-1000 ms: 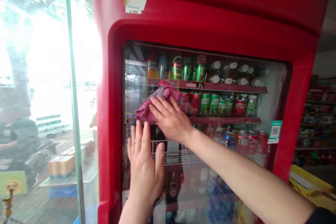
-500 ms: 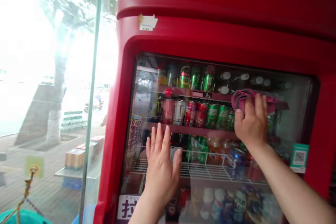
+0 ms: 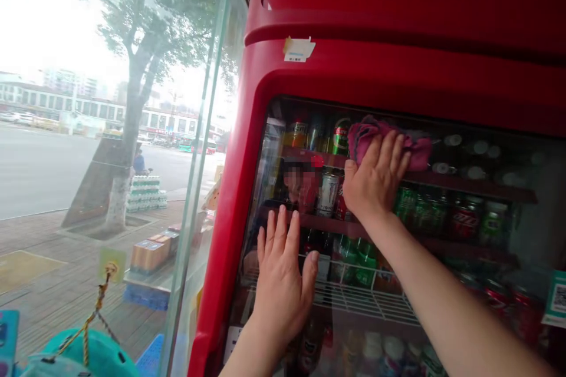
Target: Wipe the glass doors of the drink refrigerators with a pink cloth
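My right hand presses a crumpled pink cloth with greyish edges against the glass door of a red drinks fridge. The cloth sticks out above and on both sides of its fingers, at the height of the upper shelf. Lower down on the left, my left hand is open with its fingers apart, palm toward the glass, holding nothing. Behind the glass stand rows of drinks, among them a white can and green bottles. My right forearm hides part of the middle shelves.
A glass pane stands left of the fridge, with the street and a tree beyond. At the lower left a turquoise container hangs by a rope. Outside are boxes and stacked bottle packs.
My right hand and the cloth have moved left across the glass. My left hand stays open at the door's left side. The view has turned left, showing more of the street.
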A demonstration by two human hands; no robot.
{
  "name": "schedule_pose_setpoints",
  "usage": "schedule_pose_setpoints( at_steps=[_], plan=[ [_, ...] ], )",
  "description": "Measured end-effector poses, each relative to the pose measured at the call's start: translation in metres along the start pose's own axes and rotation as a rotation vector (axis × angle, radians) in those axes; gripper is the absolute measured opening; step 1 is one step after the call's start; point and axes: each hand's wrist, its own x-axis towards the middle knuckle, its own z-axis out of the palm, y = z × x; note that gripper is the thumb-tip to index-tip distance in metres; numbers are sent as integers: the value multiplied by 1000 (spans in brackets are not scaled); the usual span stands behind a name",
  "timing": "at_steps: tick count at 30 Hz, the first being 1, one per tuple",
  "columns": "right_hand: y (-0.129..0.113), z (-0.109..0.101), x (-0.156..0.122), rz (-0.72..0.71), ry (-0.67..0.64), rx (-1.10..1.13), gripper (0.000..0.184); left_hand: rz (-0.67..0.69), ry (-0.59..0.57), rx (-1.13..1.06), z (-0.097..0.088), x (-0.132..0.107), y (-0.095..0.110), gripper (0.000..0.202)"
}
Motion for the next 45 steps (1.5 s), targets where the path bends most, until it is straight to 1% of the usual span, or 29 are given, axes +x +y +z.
schedule_pose_setpoints(
  at_steps=[4,8,11,13,15,17,21,25,30,35,37,39,42,45],
  plan=[
    [-50,8,15,-184,-35,47,74,4,7,-13,-8,1,-9,77],
    [-93,16,37,-300,-79,97,72,-2,3,-24,-18,1,-19,77],
    [-123,22,51,-311,-81,140,69,-6,-9,-22,-24,0,-26,76],
    [-141,26,55,-313,-79,171,66,-7,-21,-20,-27,-1,-30,76],
    [-154,32,54,-319,-75,213,62,-5,-38,-20,-30,-3,-34,77],
    [-161,36,51,-316,-65,253,62,-4,-52,-25,-32,-4,-38,77],
    [-161,39,41,-327,-72,261,64,-14,-74,-48,-36,-8,-42,77],
    [-157,33,24,-342,-113,253,65,-37,-85,-73,-37,-13,-44,78],
    [-158,23,-11,-332,-157,286,66,-40,-80,-77,-34,-18,-43,81],
    [-155,15,-44,-337,-231,294,62,-39,-46,-68,-26,-21,-39,85],
    [-148,12,-52,-390,-250,306,60,-41,-35,-60,-21,-24,-38,84],
    [-135,8,-57,-477,-268,326,58,-34,-19,-49,-17,-27,-37,84],
    [-107,4,-63,-620,-283,338,56,-17,11,-40,-10,-31,-33,85],
    [-74,-1,-70,-693,-276,304,56,3,19,-56,-5,-33,-26,86]
  ],
)
